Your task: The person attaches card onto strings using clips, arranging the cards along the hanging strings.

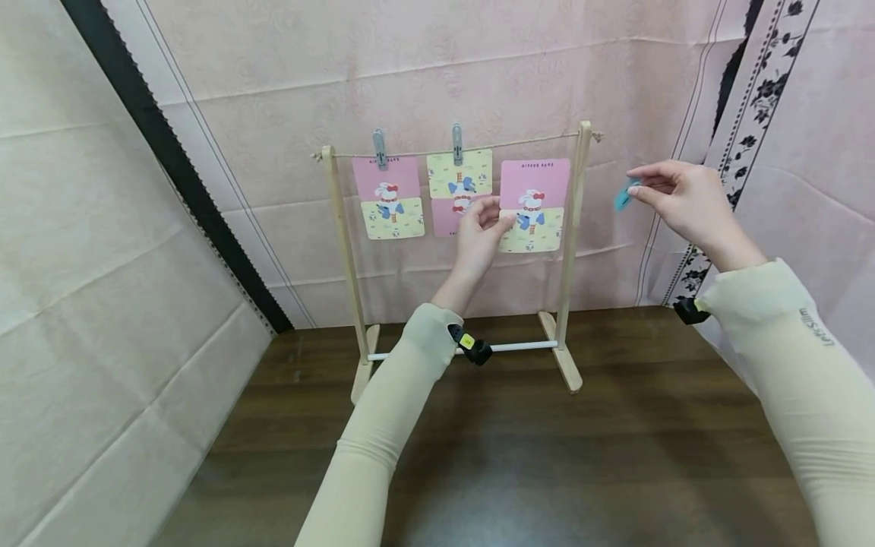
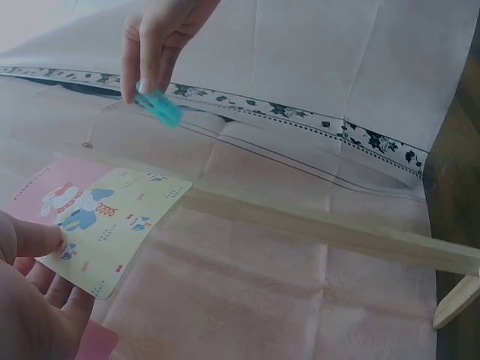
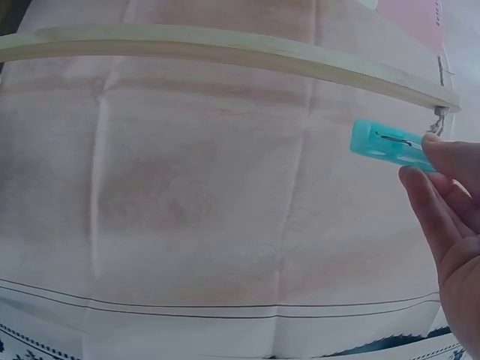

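My left hand pinches the lower left edge of a pink and yellow card with a cartoon figure, just below the string near the right post. No clothespin sits on this card. Out to the right of the post, my right hand holds a teal clothespin between thumb and fingers. Two similar cards hang from the string: a left card under a grey-blue clothespin, and a middle card, printed side inverted, under another clothespin. My left fingers partly cover the middle card.
The string is tied between two wooden posts of a small rack, whose right post stands between my hands. A white rod joins its feet on the dark wooden table. Pale cloth hangs behind and at both sides.
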Available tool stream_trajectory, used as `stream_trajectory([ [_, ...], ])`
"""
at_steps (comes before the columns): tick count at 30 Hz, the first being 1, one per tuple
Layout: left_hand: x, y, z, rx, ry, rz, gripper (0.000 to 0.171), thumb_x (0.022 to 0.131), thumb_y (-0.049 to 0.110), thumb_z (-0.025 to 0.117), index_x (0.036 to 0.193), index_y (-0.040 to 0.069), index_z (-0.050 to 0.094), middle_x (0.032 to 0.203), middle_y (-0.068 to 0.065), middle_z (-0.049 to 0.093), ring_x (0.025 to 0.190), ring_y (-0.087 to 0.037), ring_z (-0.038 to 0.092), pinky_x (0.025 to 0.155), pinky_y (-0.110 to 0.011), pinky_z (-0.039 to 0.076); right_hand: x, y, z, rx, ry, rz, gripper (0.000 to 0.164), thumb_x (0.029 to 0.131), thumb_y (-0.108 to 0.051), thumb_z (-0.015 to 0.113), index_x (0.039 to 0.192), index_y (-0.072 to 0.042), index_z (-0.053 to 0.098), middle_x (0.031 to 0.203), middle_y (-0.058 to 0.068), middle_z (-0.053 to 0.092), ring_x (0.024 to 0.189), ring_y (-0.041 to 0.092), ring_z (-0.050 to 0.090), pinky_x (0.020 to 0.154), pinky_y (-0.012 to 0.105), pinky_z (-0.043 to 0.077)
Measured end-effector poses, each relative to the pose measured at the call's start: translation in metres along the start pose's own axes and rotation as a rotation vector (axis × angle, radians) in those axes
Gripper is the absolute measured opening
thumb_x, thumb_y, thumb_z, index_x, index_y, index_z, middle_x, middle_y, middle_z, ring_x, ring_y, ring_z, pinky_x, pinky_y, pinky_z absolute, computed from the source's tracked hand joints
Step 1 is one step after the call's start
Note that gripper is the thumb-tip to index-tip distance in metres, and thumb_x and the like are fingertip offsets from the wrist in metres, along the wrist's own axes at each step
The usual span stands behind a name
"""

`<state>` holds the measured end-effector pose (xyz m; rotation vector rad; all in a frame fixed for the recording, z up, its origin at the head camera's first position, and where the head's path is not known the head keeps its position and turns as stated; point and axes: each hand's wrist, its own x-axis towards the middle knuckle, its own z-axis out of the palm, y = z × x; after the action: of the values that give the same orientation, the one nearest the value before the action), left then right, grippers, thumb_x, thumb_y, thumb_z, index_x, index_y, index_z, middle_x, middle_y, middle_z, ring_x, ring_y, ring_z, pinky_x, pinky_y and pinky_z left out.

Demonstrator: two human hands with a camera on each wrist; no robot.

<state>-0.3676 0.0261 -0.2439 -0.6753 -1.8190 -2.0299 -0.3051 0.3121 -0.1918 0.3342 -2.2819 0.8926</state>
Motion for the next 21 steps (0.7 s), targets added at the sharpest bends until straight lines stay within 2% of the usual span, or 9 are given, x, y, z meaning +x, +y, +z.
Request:
stream_trajectory([
  [5,0.002,0.003,0.004,-0.012,0.015,-0.012,0.033,0.091,-0.003,0.071,0.122,-0.007,0.061,0.112,-0.021,0.068,0.099,-0.019,0.063,0.087,-0.026,0.053,0.010,-0.008,-0.004,0.008,0.008,0.002,0.032,0.094,-0.021,0.074,0.120,-0.001,0.072,0.086,-0.024,0.067,0.075,-0.013,0.060,0.060,0.010,0.043],
  [8,0.003,0.004,0.006,-0.012,0.022,-0.026,0.031,0.091,-0.002,0.071,0.121,-0.006,0.061,0.112,-0.019,0.068,0.098,-0.019,0.064,0.086,-0.026,0.054,0.017,-0.012,-0.008,0.033,0.020,0.007,0.032,0.094,-0.019,0.074,0.120,0.000,0.071,0.083,-0.028,0.064,0.074,-0.012,0.060,0.061,0.009,0.044],
  [15,0.007,0.004,0.009,0.003,0.035,-0.053,0.030,0.091,0.000,0.072,0.120,-0.003,0.062,0.110,-0.016,0.070,0.098,-0.018,0.065,0.084,-0.024,0.054,0.034,-0.024,-0.016,0.160,0.041,0.026,0.029,0.092,-0.014,0.076,0.117,-0.001,0.073,0.083,-0.028,0.066,0.076,-0.008,0.064,0.063,0.007,0.047],
  [21,0.009,0.003,0.010,0.005,0.031,-0.060,0.030,0.092,0.000,0.071,0.120,-0.002,0.062,0.110,-0.014,0.070,0.097,-0.017,0.065,0.084,-0.024,0.054,0.046,-0.039,-0.023,0.257,0.070,-0.006,0.024,0.090,-0.008,0.077,0.114,-0.004,0.075,0.085,-0.024,0.069,0.077,-0.005,0.066,0.066,0.007,0.048],
])
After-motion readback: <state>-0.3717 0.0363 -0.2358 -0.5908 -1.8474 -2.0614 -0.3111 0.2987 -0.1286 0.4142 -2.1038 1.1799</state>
